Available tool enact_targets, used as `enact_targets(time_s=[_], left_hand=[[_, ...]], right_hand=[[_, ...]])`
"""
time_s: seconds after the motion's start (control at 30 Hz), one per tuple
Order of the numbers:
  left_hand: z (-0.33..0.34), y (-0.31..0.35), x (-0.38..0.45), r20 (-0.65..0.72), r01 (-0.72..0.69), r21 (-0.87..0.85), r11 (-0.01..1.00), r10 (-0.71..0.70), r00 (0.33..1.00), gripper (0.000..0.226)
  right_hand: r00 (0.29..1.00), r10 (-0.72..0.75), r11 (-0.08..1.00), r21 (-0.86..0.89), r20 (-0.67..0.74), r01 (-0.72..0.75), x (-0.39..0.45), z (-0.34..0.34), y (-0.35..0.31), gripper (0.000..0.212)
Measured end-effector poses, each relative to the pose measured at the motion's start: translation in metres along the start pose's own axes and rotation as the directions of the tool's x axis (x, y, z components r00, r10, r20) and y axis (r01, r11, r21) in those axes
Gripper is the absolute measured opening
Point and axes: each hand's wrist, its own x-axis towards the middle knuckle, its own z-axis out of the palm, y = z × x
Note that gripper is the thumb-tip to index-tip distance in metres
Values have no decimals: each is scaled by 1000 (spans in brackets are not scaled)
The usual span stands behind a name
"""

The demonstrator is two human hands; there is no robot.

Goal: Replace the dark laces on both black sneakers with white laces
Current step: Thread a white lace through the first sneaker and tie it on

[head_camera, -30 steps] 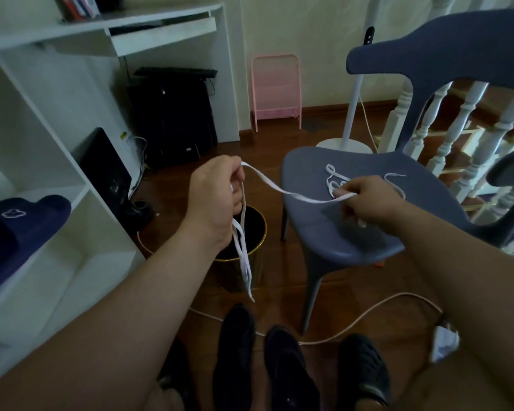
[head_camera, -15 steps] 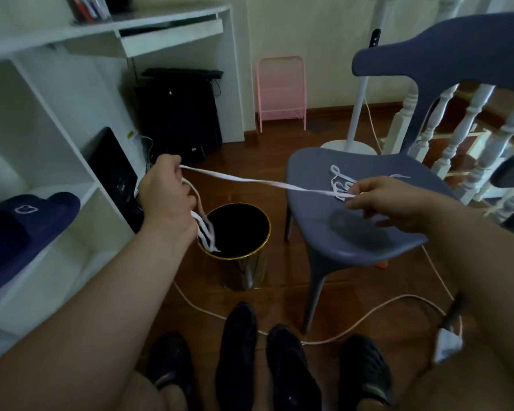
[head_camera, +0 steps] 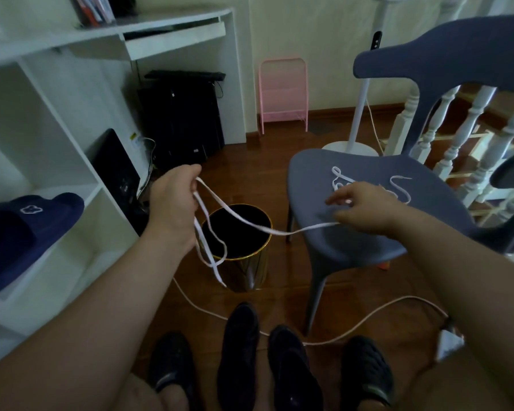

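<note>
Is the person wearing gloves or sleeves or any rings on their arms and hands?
No. Both arms are bare all the way up to the frame edge, with no sleeves showing. The left hand and the right hand have no gloves, and no ring, watch or bracelet can be seen.
</note>
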Motion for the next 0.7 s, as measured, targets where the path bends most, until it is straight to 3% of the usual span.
enact_targets(time_s=[0.03,0.1,0.17,0.23,0.3,0.33,0.4,0.53,0.6,0.67,0.7], left_hand=[[2,1,-1,76,-25,47,999,21,997,45],[8,1,-5,249,-84,185,979,36,968,45],[15,2,-12,386,-148,346,926,3,923,50],[19,1,-17,466,-165,449,878,-72,882,45],[19,0,-18,465,-103,470,877,-146,873,34],[19,0,-17,449,-64,466,883,-173,877,33],[18,0,-15,419,-24,474,880,-202,885,37],[13,5,-15,358,130,323,937,-248,900,50],[6,10,-12,360,165,245,955,-248,899,49],[1,15,-14,382,120,295,948,-232,894,43],[-1,16,-16,405,73,356,932,-224,887,38]], right_hand=[[998,-54,999,-4,-19,54,-1,4,-12,31],[982,-179,962,200,-53,186,-4,12,-42,27],[956,-285,856,431,-68,285,-8,21,-75,26],[926,-371,761,549,-68,345,-10,28,-99,22],[896,-439,759,507,-65,409,-8,34,-107,25],[881,-467,792,407,-76,455,-6,36,-107,29],[864,-491,843,190,-111,504,-3,38,-104,33],[861,-487,870,3,-150,493,1,40,-92,25],[893,-426,887,130,-146,444,3,41,-89,30],[918,-390,839,387,-63,383,3,42,-94,34],[909,-416,821,423,-18,384,1,44,-99,32]])
